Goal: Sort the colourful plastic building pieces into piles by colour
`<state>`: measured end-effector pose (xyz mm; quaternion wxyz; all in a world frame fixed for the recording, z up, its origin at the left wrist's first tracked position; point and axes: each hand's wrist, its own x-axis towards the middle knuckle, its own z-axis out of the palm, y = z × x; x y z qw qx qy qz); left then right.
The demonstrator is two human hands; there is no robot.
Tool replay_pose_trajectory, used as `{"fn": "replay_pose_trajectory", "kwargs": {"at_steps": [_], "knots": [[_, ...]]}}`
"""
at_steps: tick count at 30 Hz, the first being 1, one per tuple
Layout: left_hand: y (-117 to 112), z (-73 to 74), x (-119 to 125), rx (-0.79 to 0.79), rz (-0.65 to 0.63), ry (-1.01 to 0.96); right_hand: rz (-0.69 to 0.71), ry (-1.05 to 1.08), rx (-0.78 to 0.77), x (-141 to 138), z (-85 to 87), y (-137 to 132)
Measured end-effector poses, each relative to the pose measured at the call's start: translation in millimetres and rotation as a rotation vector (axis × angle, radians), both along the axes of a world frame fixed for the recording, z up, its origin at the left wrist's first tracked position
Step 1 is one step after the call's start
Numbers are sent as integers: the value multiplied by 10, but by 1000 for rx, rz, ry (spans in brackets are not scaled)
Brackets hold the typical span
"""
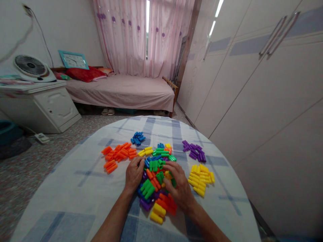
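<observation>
A mixed pile of plastic building pieces in green, orange, blue, purple and yellow lies between my hands. My left hand rests at the pile's left edge, fingers curled in beside a blue piece; what the fingertips hold, if anything, is hidden. Over the right side of the pile reaches my right hand, thumb and fingers apart. Its fingertips are close to a green piece, and a yellow piece shows between thumb and fingers. Nearest me are two yellow pieces.
Sorted groups lie around the pile: orange pieces left, blue pieces behind, purple pieces and yellow pieces right. The round table has a checked cloth. Beyond stand a bed, a cabinet and a wardrobe.
</observation>
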<state>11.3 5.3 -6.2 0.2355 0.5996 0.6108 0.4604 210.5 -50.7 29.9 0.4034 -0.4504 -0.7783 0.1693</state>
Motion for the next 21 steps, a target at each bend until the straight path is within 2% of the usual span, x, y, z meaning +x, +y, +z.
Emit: {"fn": "replay_pose_trajectory", "kwargs": {"at_steps": [6,11,13,18,21], "knots": [[6,-15,-3,12,15,12,-289,247,-133,-13,-286,-38],[9,-21,-9,24,16,13,-344,300,-236,-69,-344,-12],[8,-21,-9,23,20,8,-320,229,-198,-52,-334,-130],[7,-22,-3,3,22,-16,-167,-149,-71,-57,-391,-528],[4,-36,-3,10,-11,-64,-151,-255,-19,-143,-454,-546]]}}
